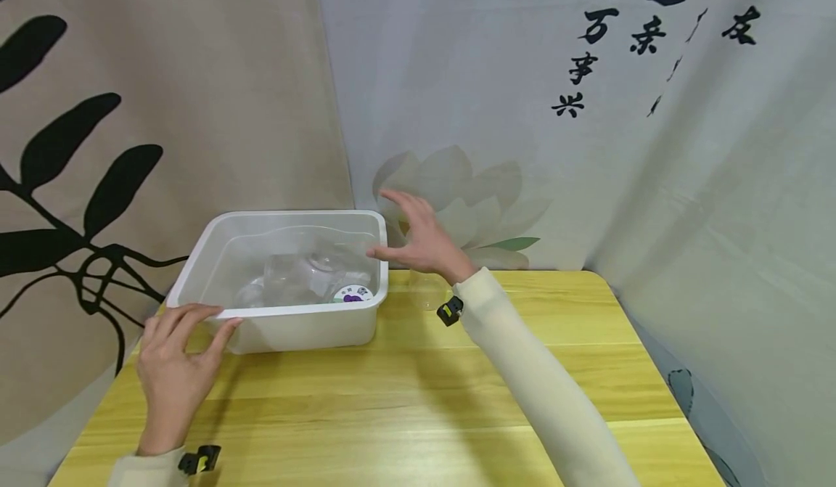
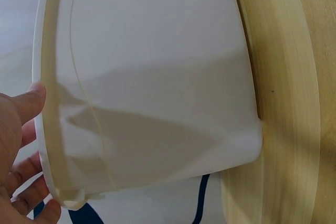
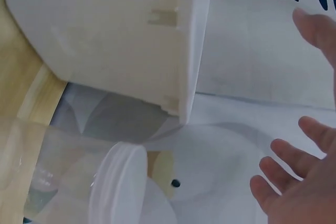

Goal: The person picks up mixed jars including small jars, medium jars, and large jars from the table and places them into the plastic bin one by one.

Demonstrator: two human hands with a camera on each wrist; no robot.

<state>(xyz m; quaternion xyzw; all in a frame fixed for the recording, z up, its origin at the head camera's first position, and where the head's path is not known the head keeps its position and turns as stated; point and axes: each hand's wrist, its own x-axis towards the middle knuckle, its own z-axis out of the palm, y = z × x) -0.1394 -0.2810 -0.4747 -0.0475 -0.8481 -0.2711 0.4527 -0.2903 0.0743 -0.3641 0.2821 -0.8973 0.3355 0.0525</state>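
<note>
A white plastic bin (image 1: 300, 331) stands at the back left of the wooden table. My left hand (image 1: 176, 363) is at its front left corner and holds the rim (image 2: 42, 145), thumb on the near side and fingertips along the edge. Inside lie clear plastic containers (image 1: 287, 276) and a round white lid with purple print (image 1: 353, 294). My right hand (image 1: 421, 236) hovers by the bin's right end, fingers spread, holding nothing. Below it stands a clear jar (image 1: 427, 291), partly hidden by the wrist; its white lid (image 3: 121, 184) shows in the right wrist view.
The wooden table (image 1: 457, 400) stretches in front of the bin. Hanging cloth (image 1: 457, 73) with dark writing and a pale flower rises behind the table, and cloth with black leaves (image 1: 59, 131) hangs at the left.
</note>
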